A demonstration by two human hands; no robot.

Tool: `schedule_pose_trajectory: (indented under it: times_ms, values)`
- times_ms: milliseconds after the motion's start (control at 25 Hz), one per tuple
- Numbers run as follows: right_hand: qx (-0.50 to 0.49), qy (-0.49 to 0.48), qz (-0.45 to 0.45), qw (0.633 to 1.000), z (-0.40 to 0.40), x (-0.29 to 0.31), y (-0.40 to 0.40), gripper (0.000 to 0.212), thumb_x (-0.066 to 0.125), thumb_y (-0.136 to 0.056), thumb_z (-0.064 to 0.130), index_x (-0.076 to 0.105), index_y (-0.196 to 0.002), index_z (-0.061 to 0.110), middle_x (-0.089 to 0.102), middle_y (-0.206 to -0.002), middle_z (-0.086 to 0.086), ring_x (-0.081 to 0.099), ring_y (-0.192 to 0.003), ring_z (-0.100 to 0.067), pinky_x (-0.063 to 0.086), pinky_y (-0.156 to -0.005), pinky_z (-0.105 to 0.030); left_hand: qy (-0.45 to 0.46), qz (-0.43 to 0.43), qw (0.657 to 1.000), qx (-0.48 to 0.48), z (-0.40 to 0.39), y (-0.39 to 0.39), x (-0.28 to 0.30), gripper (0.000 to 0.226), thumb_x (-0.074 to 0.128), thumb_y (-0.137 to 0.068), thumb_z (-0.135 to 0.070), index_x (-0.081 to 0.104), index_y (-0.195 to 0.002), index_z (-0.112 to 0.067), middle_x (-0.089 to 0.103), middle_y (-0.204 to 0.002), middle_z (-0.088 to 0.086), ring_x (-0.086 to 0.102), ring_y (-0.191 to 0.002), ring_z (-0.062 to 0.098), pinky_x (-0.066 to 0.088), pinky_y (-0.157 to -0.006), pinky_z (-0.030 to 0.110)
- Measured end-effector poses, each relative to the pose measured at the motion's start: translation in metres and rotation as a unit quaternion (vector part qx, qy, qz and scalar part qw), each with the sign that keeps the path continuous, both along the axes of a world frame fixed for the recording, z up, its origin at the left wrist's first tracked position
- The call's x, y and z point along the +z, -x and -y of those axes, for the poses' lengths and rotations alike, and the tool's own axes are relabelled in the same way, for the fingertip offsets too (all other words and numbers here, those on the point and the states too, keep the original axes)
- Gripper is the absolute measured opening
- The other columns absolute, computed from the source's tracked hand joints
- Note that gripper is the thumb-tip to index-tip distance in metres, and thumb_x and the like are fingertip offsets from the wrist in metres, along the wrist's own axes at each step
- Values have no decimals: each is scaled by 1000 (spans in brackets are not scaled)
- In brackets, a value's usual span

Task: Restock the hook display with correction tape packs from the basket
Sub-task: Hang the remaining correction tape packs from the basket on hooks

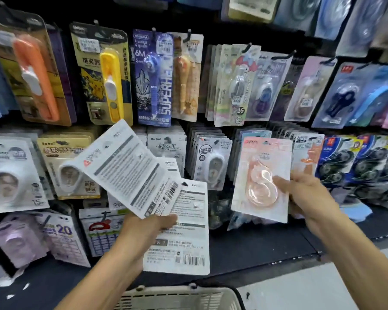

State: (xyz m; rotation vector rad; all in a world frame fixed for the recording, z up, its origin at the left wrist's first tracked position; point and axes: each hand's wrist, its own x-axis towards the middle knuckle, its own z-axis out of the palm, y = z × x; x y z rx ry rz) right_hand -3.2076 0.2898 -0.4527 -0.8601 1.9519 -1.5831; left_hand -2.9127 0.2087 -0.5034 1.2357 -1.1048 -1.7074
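My left hand (143, 229) grips two correction tape packs fanned apart, their white printed backs toward me: one (126, 168) tilts up to the left, the other (186, 229) hangs straight down. My right hand (307, 195) pinches a pink correction tape pack (261, 177) by its right edge, front facing me, held upright before the lower row of the hook display (211, 162). Behind the pink pack hang more packs on that row. The basket (179, 297), beige plastic, shows only its rim at the bottom centre.
The dark display wall is packed with hanging blister packs: orange and yellow devices (109, 81) upper left, blue packs (354, 95) upper right, white packs (11, 173) at left. A dark base shelf (255, 249) juts out below. Pale floor (311, 287) lies at lower right.
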Motion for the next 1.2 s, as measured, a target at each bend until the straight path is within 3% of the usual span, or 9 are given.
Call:
schedule_pose_trajectory:
  times_ms: [240, 400, 480, 560, 640, 720, 800, 960, 1200]
  values:
    - [-107, 13, -4, 994, 34, -28, 43, 14, 73, -90, 22, 70, -85, 9, 75, -92, -16, 72, -86, -38, 57, -78, -60, -25, -9, 997, -70, -13, 9, 10, 32, 73, -80, 9, 72, -108, -8, 79, -97, 14, 76, -88, 40, 60, -82, 58]
    - [-211, 25, -20, 977, 40, -18, 41, 25, 81, -81, 29, 63, -91, 15, 71, -96, -6, 69, -86, -30, 58, -78, -48, -44, 1, 993, -107, -16, 8, 16, 30, 71, -82, 11, 72, -107, -6, 79, -95, 17, 77, -80, 37, 63, -59, 43]
    - [-268, -42, -201, 941, 30, -8, 22, 32, 76, -86, 32, 50, -98, 16, 63, -105, -7, 60, -94, -28, 45, -79, -39, -58, 18, 989, -137, -17, 9, 14, 30, 71, -83, 10, 71, -108, -6, 79, -95, 16, 77, -82, 37, 64, -65, 44]
    - [-199, 10, -344, 918, 20, 1, -15, 26, 66, -92, 37, 50, -98, 18, 60, -108, -4, 57, -98, -26, 44, -80, -42, -54, 60, 983, -166, -17, 8, 9, 29, 72, -84, 7, 72, -108, -10, 80, -93, 11, 78, -83, 33, 63, -75, 48]
    - [33, 44, -286, 957, 7, 5, -75, 47, 62, -84, 65, 56, -112, 28, 63, -112, 16, 62, -98, -6, 51, -81, -37, -8, 104, 981, -163, -20, 13, 5, 38, 74, -83, 1, 70, -113, -21, 81, -96, 3, 78, -85, 27, 62, -83, 50]
    - [244, -61, -217, 943, -3, 0, -137, 98, 55, -61, 94, 26, -146, 52, 42, -141, 38, 46, -121, 14, 46, -99, -31, 114, 158, 967, -164, -26, 21, 3, 50, 71, -82, -19, 60, -126, -42, 76, -114, -10, 74, -100, 16, 58, -92, 41]
    - [253, -111, -268, 923, 2, -14, -167, 117, 54, -61, 90, -7, -153, 50, 21, -158, 32, 34, -138, 1, 35, -114, -37, 241, 234, 928, -159, -31, 25, 2, 54, 61, -82, -38, 49, -132, -56, 68, -124, -21, 66, -112, 9, 54, -99, 36]
    - [130, 56, -135, 981, 18, -11, -134, 37, 49, -96, 44, 65, -114, 16, 70, -95, -10, 66, -83, -36, 58, -68, -43, 213, 241, 934, -157, -31, 16, 7, 74, 75, -72, -25, 37, -114, -72, 72, -99, -28, 72, -92, 4, 61, -80, 40]
    - [-107, 69, 151, 980, 14, 0, -9, 15, 58, -102, 26, 69, -99, 16, 72, -100, -9, 69, -70, -30, 53, -39, -31, 147, 61, 983, -92, -13, 0, 19, 73, 77, -80, 6, 54, -102, -59, 78, -104, -14, 77, -89, 12, 63, -69, 36]
